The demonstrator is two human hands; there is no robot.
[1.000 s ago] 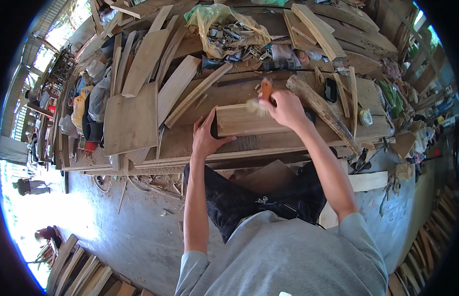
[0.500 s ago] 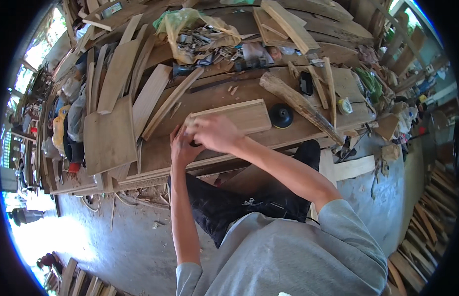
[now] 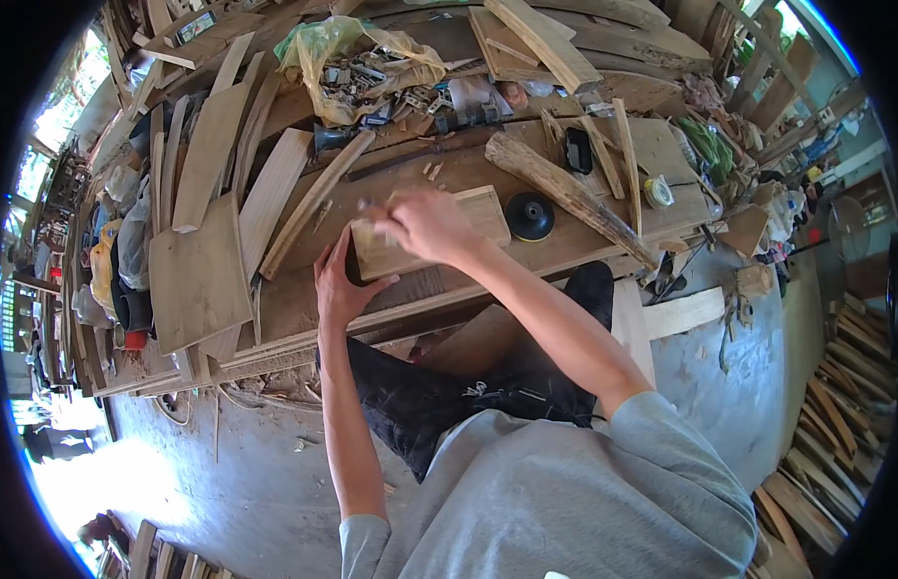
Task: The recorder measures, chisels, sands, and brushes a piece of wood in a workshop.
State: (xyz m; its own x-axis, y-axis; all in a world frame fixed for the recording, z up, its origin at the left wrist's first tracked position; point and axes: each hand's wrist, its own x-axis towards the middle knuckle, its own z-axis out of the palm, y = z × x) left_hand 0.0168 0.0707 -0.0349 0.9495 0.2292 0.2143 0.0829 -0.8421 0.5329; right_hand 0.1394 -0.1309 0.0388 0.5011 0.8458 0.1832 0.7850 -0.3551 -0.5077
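A short, pale rectangular board (image 3: 481, 208) lies on the wooden bench, its long side running left to right. At its left end is my left hand (image 3: 345, 286), fingers stretched up along the end and thumb held apart, pointing right. My right hand (image 3: 428, 225) is over the left part of the board with its fingers curled in. Motion blurs its fingertips, and whatever they pinch is too smeared to name. Just past the board's right end sits a round black disc pad (image 3: 529, 216).
A rough wooden stick (image 3: 565, 193) slants beyond the disc pad, near a black tray-like case (image 3: 577, 151) and a tape roll (image 3: 657, 192). Planks (image 3: 209, 159) and a square panel (image 3: 200, 275) lean at left. A plastic bag of metal parts (image 3: 362, 77) lies farther back.
My right hand has lifted away from my left hand and shifted slightly right over the board. My left hand's thumb and fingers have spread apart. The whole view has shifted a little leftward.
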